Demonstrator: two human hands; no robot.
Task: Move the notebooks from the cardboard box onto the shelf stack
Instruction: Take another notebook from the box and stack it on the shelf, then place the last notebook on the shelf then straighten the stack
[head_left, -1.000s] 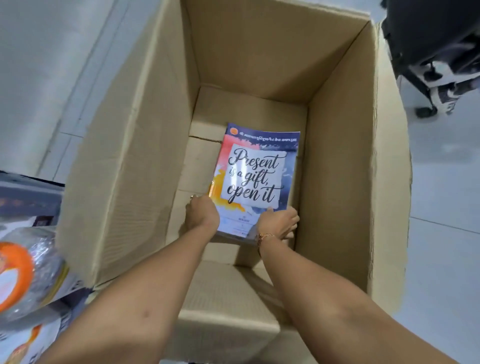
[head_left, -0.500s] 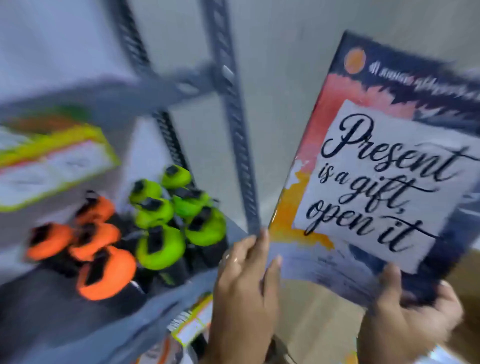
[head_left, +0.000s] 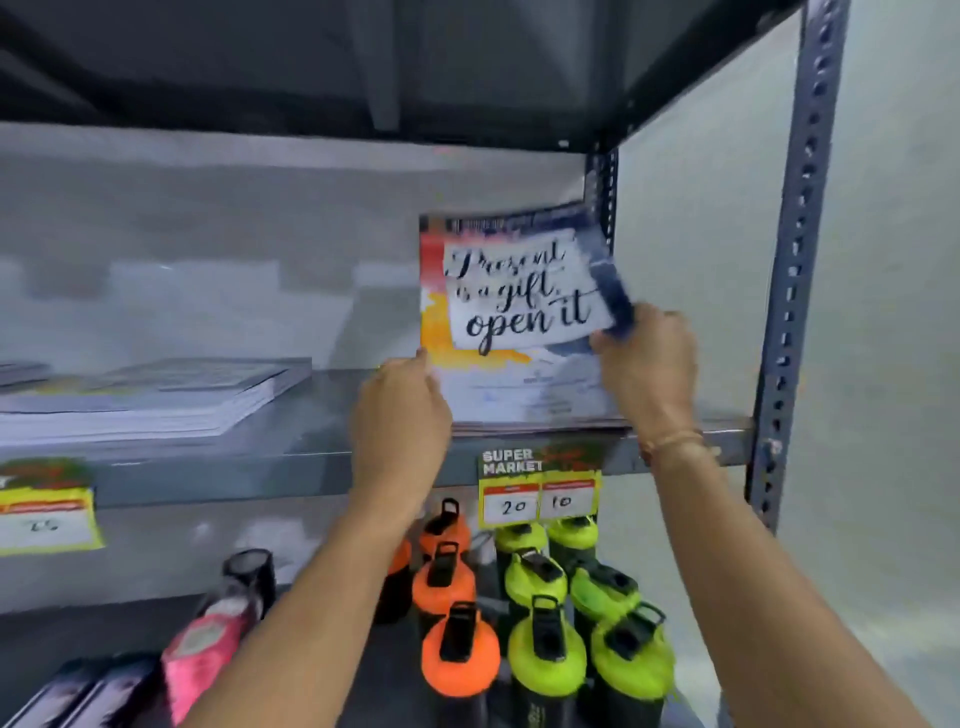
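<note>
The notebook (head_left: 519, 301) with the "Present is a gift, open it" cover stands tilted on the right end of the grey metal shelf (head_left: 311, 467), its lower edge on a thin stack of notebooks there. My left hand (head_left: 400, 410) grips its lower left corner. My right hand (head_left: 649, 364) holds its right edge, which bends forward. A second stack of notebooks (head_left: 156, 395) lies flat on the shelf's left part. The cardboard box is out of view.
Orange bottles (head_left: 452, 613) and green bottles (head_left: 571, 623) crowd the lower shelf beneath my arms, with a pink bottle (head_left: 208, 649) to the left. Price tags (head_left: 540, 493) hang on the shelf's front edge. A perforated upright (head_left: 795, 260) bounds the right side.
Both hands lifted the notebook out of the cardboard box, swung it up past the bottles and brought it onto the right end of the shelf. The view turned from box to shelf.
</note>
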